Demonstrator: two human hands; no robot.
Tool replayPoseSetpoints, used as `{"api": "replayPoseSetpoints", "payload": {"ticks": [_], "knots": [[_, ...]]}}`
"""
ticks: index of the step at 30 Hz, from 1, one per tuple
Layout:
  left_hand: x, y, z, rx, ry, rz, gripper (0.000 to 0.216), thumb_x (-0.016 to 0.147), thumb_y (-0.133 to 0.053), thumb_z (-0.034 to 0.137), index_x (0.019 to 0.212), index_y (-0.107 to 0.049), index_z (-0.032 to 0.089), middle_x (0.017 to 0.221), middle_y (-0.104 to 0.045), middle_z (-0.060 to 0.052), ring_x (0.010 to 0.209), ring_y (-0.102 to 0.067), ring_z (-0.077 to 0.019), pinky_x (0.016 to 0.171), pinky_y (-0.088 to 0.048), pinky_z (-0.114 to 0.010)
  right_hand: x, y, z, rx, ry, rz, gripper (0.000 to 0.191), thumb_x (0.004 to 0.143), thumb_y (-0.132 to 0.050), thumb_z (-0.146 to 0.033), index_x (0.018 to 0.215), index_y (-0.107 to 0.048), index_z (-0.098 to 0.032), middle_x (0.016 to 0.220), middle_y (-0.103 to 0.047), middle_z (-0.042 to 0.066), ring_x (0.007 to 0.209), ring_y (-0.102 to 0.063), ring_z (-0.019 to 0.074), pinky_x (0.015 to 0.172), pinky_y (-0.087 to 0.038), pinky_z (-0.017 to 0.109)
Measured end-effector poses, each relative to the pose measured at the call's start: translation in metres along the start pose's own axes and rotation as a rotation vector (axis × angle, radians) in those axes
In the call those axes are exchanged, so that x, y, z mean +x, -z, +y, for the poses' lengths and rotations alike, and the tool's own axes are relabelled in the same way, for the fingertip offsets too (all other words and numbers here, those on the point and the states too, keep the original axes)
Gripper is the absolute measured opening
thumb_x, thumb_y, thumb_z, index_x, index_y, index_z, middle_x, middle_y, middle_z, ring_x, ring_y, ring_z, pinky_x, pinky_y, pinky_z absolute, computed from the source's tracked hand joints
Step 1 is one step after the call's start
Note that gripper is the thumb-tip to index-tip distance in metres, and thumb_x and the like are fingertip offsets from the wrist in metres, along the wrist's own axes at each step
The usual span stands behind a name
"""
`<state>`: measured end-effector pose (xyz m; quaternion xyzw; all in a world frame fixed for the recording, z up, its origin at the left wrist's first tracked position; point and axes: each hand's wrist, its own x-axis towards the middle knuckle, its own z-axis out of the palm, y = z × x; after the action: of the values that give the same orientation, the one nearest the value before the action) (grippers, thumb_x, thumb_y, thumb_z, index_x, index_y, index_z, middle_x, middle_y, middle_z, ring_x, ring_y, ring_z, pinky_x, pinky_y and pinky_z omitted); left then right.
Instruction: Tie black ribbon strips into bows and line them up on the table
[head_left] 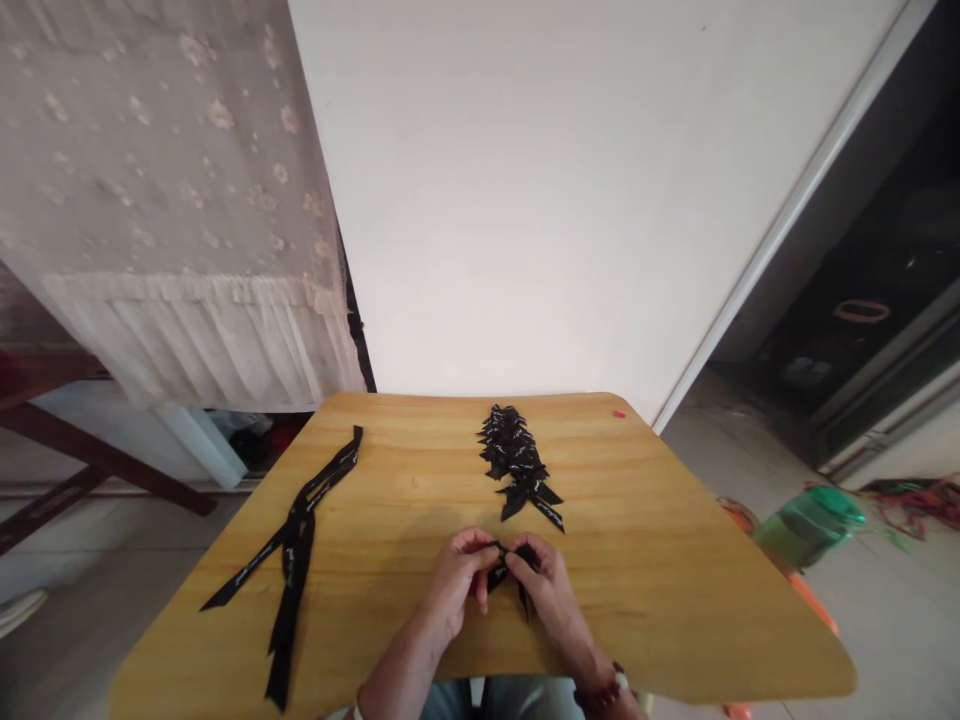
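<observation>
Bows (514, 450) seem done at twelve o'clock; loose ribbons (296, 575) remain at nine; left fingers (484, 556) and right fingers (523, 570) pinch a bunched ribbon (496, 576).

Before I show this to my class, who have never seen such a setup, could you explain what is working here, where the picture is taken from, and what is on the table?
No machine is at work, just a person's two bare hands. The one picture comes from a camera on that person's head, looking forward and down. On the wooden table, overlapping black bows lie beyond the hands, loose ribbon strips lie to the left, and a small red piece sits near the far right corner. The left hand and right hand pinch a black ribbon between them; fingers hide part of it.
</observation>
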<state>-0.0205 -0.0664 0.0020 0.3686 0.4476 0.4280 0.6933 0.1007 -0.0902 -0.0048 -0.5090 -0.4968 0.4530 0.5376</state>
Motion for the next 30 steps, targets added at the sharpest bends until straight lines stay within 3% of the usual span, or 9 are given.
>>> {"api": "replayPoseSetpoints", "payload": {"ticks": [4,8,11,15,20,24,30], "knots": [[-0.001,0.001,0.0,-0.014,-0.005,0.004,0.016,0.056,-0.063,0.024,0.062,-0.051,0.015,0.042,-0.047,0.008,0.021,-0.029,-0.0023,0.022,-0.023,-0.016,0.0,0.0,0.001,-0.021,0.009,0.011,0.02,0.067,-0.058,-0.034,0.061,-0.053,-0.016,0.053,-0.05,-0.003,0.051,-0.045,0.0111,0.048,-0.035,0.02],[-0.007,-0.002,0.005,-0.008,-0.053,0.105,0.019,0.058,-0.06,0.022,0.074,-0.053,0.014,0.062,-0.057,0.003,0.024,-0.035,-0.0015,0.024,-0.029,-0.017,0.0,0.0,0.001,-0.015,0.013,0.06,0.019,0.07,-0.057,-0.033,0.065,-0.054,-0.015,0.056,-0.05,-0.002,0.053,-0.045,0.0112,0.051,-0.036,0.021],[-0.013,-0.007,0.007,-0.013,-0.046,0.107,0.02,0.059,-0.058,0.02,0.077,-0.052,0.014,0.072,-0.058,0.0,0.031,-0.045,-0.0047,0.028,-0.036,-0.019,0.001,0.001,0.003,-0.024,0.02,0.073,0.017,0.071,-0.057,-0.032,0.065,-0.055,-0.015,0.057,-0.051,-0.002,0.055,-0.045,0.0113,0.053,-0.037,0.021],[-0.013,-0.014,0.003,-0.047,-0.005,0.035,0.019,0.057,-0.062,0.019,0.073,-0.053,0.013,0.065,-0.058,-0.001,0.051,-0.057,-0.0122,0.04,-0.045,-0.021,0.002,0.0,0.006,0.016,-0.005,0.047,0.018,0.07,-0.058,-0.032,0.065,-0.055,-0.015,0.051,-0.049,-0.004,0.05,-0.044,0.0102,0.05,-0.036,0.021],[-0.005,-0.013,-0.005,-0.113,-0.004,0.032,0.018,0.053,-0.066,0.018,0.063,-0.053,0.012,0.055,-0.056,0.001,0.049,-0.054,-0.0096,0.05,-0.048,-0.023,0.001,-0.001,0.007,0.13,-0.028,0.054,0.024,0.07,-0.058,-0.038,0.066,-0.058,-0.014,0.059,-0.053,-0.001,0.056,-0.047,0.0114,0.053,-0.038,0.021],[-0.003,-0.008,-0.004,-0.171,0.015,0.042,0.02,0.052,-0.068,0.021,0.058,-0.051,0.013,0.047,-0.053,0.002,0.044,-0.05,-0.0081,0.046,-0.046,-0.022,0.0,-0.002,0.012,0.25,-0.126,0.125,0.032,0.073,-0.051,-0.046,0.068,-0.059,-0.015,0.06,-0.054,0.0,0.055,-0.046,0.0112,0.051,-0.038,0.021],[-0.003,0.0,0.003,-0.174,0.007,0.068,0.023,0.052,-0.069,0.025,0.061,-0.051,0.014,0.047,-0.053,0.003,0.039,-0.048,-0.0079,0.036,-0.04,-0.019,0.001,-0.002,0.013,0.145,-0.075,0.094,0.036,0.076,-0.047,-0.047,0.059,-0.055,-0.016,0.05,-0.044,-0.003,0.047,-0.037,0.0093,0.045,-0.03,0.021]]}}
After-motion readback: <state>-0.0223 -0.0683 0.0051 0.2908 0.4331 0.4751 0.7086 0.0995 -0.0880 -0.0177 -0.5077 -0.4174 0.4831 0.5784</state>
